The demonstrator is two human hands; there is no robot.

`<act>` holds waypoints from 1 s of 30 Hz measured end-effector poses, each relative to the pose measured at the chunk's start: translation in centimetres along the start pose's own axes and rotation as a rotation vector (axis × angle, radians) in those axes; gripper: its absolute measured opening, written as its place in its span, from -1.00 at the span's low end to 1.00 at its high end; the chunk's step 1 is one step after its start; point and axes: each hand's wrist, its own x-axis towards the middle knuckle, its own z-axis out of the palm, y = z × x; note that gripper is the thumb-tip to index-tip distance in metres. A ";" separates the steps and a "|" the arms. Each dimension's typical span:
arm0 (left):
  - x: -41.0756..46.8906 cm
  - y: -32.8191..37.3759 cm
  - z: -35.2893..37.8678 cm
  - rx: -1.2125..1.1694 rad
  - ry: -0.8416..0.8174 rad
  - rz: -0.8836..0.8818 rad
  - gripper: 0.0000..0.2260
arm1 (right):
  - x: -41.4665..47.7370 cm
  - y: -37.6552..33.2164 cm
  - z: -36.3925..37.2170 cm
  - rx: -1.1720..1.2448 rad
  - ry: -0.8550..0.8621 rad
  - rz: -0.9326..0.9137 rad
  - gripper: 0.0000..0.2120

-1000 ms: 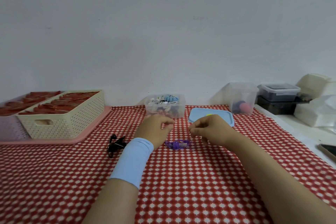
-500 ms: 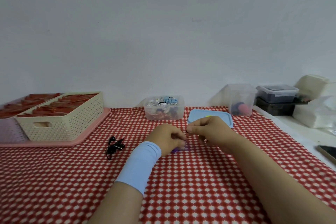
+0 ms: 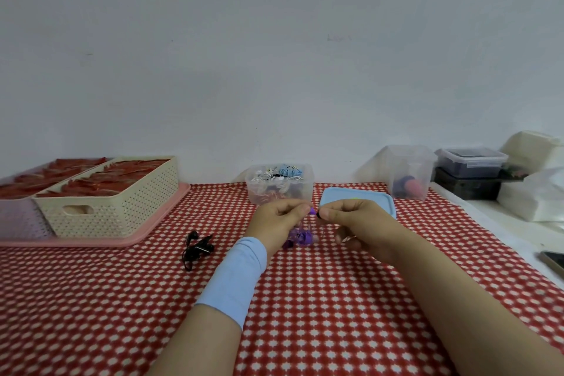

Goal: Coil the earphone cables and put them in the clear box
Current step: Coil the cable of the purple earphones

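My left hand and my right hand meet above the red checked tablecloth, both pinching parts of the purple earphones. The purple bundle hangs just under my left fingers, and a purple earbud with a dark tip shows between the two thumbs. A black earphone set lies loose on the cloth to the left of my left wrist. The clear box stands behind my hands, open, with several coiled cables inside. Its blue lid lies to its right, partly hidden by my right hand.
A cream perforated basket on a pink tray stands at the left. At the back right are a tall clear container, stacked dark boxes and white packages. A phone lies at the right edge.
The purple earphones lay on the cloth between my hands; my left hand came down on them, and now both hands hold them lifted, closer together.
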 end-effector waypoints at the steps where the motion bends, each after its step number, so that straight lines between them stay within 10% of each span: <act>1: 0.0 0.1 0.0 -0.056 -0.003 -0.020 -0.90 | 0.0 0.0 0.0 0.002 0.019 -0.014 -0.88; 13: -0.1 0.0 1.0 -0.454 -0.136 -0.138 -0.81 | -0.2 -0.6 0.1 0.171 -0.089 -0.104 -0.82; 30: -0.4 0.1 0.9 -0.400 -0.188 -0.142 -0.85 | -0.1 -0.8 -0.4 0.169 -0.138 0.008 -0.86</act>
